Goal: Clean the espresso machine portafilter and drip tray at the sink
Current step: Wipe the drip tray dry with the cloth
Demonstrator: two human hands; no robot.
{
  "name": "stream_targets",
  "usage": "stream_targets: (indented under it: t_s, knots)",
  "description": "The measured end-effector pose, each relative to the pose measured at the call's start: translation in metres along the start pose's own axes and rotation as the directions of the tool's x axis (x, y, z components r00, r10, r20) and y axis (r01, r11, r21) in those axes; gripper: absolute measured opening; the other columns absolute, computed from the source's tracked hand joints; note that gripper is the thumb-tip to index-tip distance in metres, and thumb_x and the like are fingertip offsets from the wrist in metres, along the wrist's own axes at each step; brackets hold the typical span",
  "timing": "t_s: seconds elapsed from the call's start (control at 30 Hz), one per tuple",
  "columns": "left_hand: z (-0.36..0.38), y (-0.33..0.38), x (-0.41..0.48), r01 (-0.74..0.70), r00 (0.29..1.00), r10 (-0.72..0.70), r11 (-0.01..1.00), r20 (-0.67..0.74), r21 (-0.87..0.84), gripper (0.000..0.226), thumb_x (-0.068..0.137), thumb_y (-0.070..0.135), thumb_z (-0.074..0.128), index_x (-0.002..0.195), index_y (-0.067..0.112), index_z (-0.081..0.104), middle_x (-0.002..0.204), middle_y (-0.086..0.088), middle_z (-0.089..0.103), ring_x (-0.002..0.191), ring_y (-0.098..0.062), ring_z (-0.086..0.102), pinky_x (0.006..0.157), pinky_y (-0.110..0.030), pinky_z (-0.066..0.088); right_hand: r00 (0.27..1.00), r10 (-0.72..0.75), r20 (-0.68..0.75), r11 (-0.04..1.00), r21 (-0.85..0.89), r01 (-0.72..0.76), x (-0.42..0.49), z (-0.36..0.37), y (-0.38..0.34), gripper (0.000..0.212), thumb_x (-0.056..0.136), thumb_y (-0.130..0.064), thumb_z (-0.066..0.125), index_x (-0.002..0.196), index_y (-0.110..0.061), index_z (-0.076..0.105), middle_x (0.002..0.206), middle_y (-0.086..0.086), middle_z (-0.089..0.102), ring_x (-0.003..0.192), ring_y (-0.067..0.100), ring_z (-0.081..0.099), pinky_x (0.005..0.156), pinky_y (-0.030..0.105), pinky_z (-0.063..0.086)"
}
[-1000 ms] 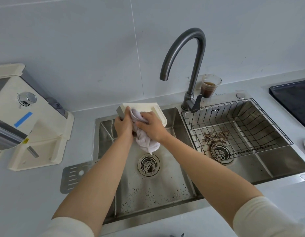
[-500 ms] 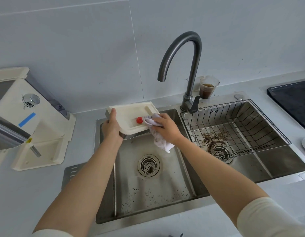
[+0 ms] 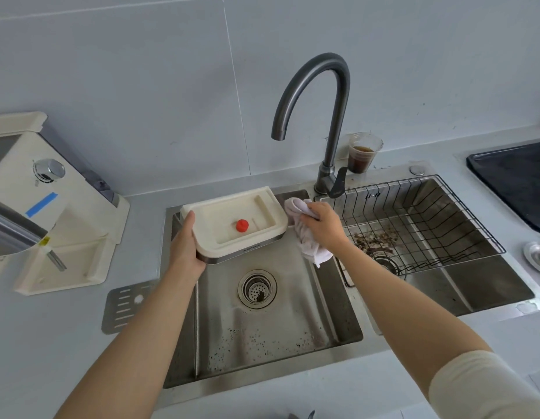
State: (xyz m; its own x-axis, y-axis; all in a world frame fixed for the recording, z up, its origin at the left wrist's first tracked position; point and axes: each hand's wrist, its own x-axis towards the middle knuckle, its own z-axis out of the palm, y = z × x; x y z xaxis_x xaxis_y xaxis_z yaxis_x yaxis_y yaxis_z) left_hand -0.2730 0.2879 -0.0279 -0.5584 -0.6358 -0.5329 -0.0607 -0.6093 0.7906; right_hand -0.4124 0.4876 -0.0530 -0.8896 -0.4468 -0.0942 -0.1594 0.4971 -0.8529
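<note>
A: Any writing?

B: There is small dark lettering on the steel front strip of the drip tray (image 3: 220, 219), too small to read. A blue tape strip (image 3: 42, 204) sits on the cream espresso machine (image 3: 78, 225); no print on it.

A: Hands?

B: Left hand (image 3: 185, 246) grips the tray's left corner, thumb on the rim, fingers curled beneath. The tray is held tilted above the left basin of the sink (image 3: 262, 331), with a red float (image 3: 242, 225) inside it. Right hand (image 3: 323, 225) is clenched round a bunched white cloth (image 3: 311, 251), just beside the tray's right end. Contact between the two, cannot tell.

A: Surroundings?

B: Pale grey tabletop (image 3: 66, 343), grey tiled wall. Dark specks on the left basin floor. A wire basket (image 3: 414, 195) sits in the right basin, coffee grounds (image 3: 377, 237) beneath it. A dark gooseneck faucet (image 3: 338, 86) stands between the basins, with a clear cup (image 3: 362, 155) of brown liquid beside it. A slotted metal grate (image 3: 126, 303) lies on the tabletop left of the sink.
</note>
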Motion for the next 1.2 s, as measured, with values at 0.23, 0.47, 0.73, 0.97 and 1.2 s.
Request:
stream_targets:
  t_s: [0.23, 0.47, 0.73, 0.97, 1.2]
  knots:
    - [0.004, -0.028, -0.005, 0.063, 0.992, -0.066, 0.997, 0.103, 0.037, 0.018, 0.093, 0.039, 0.047, 0.095, 0.026, 0.060, 0.097, 0.002, 0.066, 0.087, -0.016, 0.062, 0.064, -0.032, 0.048, 0.988, 0.070, -0.134, 0.993, -0.086, -0.082, 0.008, -0.050, 0.040, 0.018, 0.090, -0.013, 0.054, 0.092, 0.004, 0.060, 0.098, 0.020, 0.058, 0.085, 0.027, 0.056, 0.073, 0.032, 0.044]
    - [0.001, -0.051, 0.001, 0.107, 0.984, -0.118, 0.991, 0.136, 0.084, 0.025, 0.092, 0.044, 0.045, 0.106, 0.030, 0.059, 0.107, 0.001, 0.066, 0.098, -0.020, 0.061, 0.073, -0.039, 0.050, 0.981, 0.177, -0.079, 0.956, -0.222, -0.190, 0.017, -0.068, 0.091, 0.025, 0.096, -0.017, 0.045, 0.115, -0.007, 0.058, 0.112, 0.003, 0.044, 0.094, 0.014, 0.044, 0.077, 0.018, 0.035]
    - [-0.004, -0.055, 0.008, 0.119, 0.982, -0.137, 0.983, 0.128, 0.139, 0.037, 0.092, 0.045, 0.044, 0.120, 0.024, 0.057, 0.122, -0.007, 0.062, 0.112, -0.028, 0.057, 0.097, -0.049, 0.044, 0.922, 0.369, 0.113, 0.819, -0.508, -0.266, 0.025, -0.047, 0.135, 0.036, 0.095, -0.007, 0.035, 0.130, -0.010, 0.045, 0.137, 0.014, 0.034, 0.107, 0.030, 0.049, 0.087, 0.032, 0.039]
    - [0.001, -0.053, 0.009, 0.122, 0.985, -0.133, 0.988, 0.113, 0.100, 0.041, 0.092, 0.045, 0.045, 0.125, 0.023, 0.055, 0.122, -0.007, 0.062, 0.112, -0.027, 0.058, 0.094, -0.047, 0.047, 0.891, 0.431, 0.144, 0.731, -0.635, -0.250, 0.047, -0.047, 0.109, 0.054, 0.093, -0.017, 0.047, 0.144, -0.012, 0.027, 0.148, 0.019, 0.025, 0.128, 0.037, 0.038, 0.101, 0.042, 0.040]
    - [-0.015, -0.038, -0.004, 0.071, 0.992, -0.073, 0.997, 0.100, 0.030, 0.039, 0.092, 0.048, 0.042, 0.120, 0.025, 0.057, 0.120, -0.008, 0.063, 0.109, -0.028, 0.059, 0.089, -0.046, 0.049, 0.833, 0.106, 0.542, 0.972, -0.234, 0.029, 0.043, -0.029, 0.024, 0.100, 0.075, -0.002, 0.069, 0.149, -0.015, 0.002, 0.156, 0.008, 0.012, 0.143, 0.026, 0.015, 0.114, 0.040, 0.017]
